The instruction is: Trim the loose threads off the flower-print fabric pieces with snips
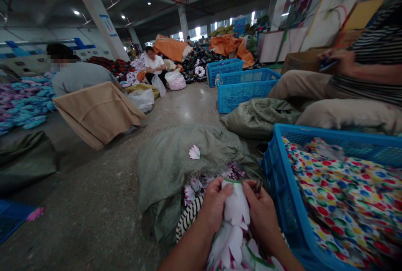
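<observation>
My left hand (214, 205) and my right hand (261, 214) are both closed on a white floral fabric piece (236, 206) held upright between them at the bottom centre. A small metal tool (258, 185) sticks up from my right hand's fingers. Below the hands lie more floral pieces and a black-and-white striped cloth (188, 217). They rest on a grey-green woven sack (176, 162), which has one small white-pink fabric scrap (194, 152) on top.
A blue crate (279, 187) with polka-dot fabric stands right of my hands. A seated person in a striped shirt (373, 49) is at the right. Blue crates (241, 89), a person behind a tan cloth (97, 112) and fabric piles fill the floor beyond.
</observation>
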A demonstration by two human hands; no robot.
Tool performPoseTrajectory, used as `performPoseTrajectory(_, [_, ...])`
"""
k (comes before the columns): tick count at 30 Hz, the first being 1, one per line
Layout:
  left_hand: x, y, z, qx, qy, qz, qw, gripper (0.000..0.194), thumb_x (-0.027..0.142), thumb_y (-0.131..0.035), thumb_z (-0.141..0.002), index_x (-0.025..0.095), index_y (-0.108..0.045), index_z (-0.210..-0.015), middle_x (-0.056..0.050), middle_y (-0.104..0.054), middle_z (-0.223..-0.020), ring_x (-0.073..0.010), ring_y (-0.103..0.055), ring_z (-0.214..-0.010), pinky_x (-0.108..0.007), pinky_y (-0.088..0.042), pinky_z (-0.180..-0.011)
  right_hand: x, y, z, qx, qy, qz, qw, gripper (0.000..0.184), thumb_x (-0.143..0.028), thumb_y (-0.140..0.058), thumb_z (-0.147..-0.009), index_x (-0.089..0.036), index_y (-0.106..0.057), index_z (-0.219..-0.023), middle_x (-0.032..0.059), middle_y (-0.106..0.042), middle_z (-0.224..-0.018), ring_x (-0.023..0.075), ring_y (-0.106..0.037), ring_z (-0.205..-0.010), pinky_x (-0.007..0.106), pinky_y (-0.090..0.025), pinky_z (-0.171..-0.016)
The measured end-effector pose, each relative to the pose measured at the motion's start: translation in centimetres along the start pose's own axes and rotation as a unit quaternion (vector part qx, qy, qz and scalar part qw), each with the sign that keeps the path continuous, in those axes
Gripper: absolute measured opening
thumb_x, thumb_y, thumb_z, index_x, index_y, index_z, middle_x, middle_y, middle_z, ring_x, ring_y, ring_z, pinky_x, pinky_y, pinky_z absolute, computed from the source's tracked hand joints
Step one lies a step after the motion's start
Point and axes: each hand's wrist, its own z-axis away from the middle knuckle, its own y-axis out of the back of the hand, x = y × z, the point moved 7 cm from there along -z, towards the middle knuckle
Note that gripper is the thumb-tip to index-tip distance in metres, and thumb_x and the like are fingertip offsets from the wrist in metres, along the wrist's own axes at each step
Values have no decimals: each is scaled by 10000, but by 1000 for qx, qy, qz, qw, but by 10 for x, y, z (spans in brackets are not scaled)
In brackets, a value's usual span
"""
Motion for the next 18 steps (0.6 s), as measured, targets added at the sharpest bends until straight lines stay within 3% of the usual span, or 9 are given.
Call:
performPoseTrajectory(3, [11, 5, 2, 49, -64, -20, 997, 173, 292, -638, -705, 162, -548, -776, 43, -542, -662, -64, -462, -571, -168, -361, -546, -7, 10, 3, 51, 64, 72, 994, 221, -396, -560, -741, -177, -562, -774, -6, -571, -687, 144, -527, -643, 237, -440, -596])
performPoseTrajectory(7, [15, 2, 6, 46, -87, -63, 993, 180, 314, -594, -747, 144, -539, -764, 29, -527, -659, -77, -459, -591, -181, -364, -561, -17, -13, 9, -64, 149, 164, 973, 224, -355, -576, -740, -172, -586, -869, 8, -567, -706, 160, -523, -641, 259, -432, -609])
performPoseTrajectory(11, [9, -4, 7, 2, -70, -70, 995, 191, 313, -600, -740, 139, -523, -753, 29, -511, -653, -75, -442, -580, -185, -354, -561, -28, -25, 12, -98, 209, 204, 951, 140, -311, -547, -773, -186, -598, -813, 0, -510, -685, 154, -481, -620, 258, -400, -593])
performPoseTrajectory(15, [11, -1, 7, 8, -79, -124, 989, 175, 317, -570, -760, 155, -507, -745, 46, -453, -608, -65, -380, -517, -181, -312, -504, -24, -20, 9, -97, 169, 149, 970, 207, -324, -477, -824, -198, -525, -668, -12, -475, -673, 145, -470, -643, 243, -378, -596])
performPoseTrajectory(18, [25, -2, 11, 28, -147, -205, 967, 123, 275, -546, -770, 156, -560, -742, -11, -543, -820, -108, -484, -705, -216, -384, -657, -18, -14, 8, -80, 127, 118, 982, 221, -350, -482, -820, -199, -496, -659, -29, -451, -643, 131, -438, -607, 231, -357, -557])
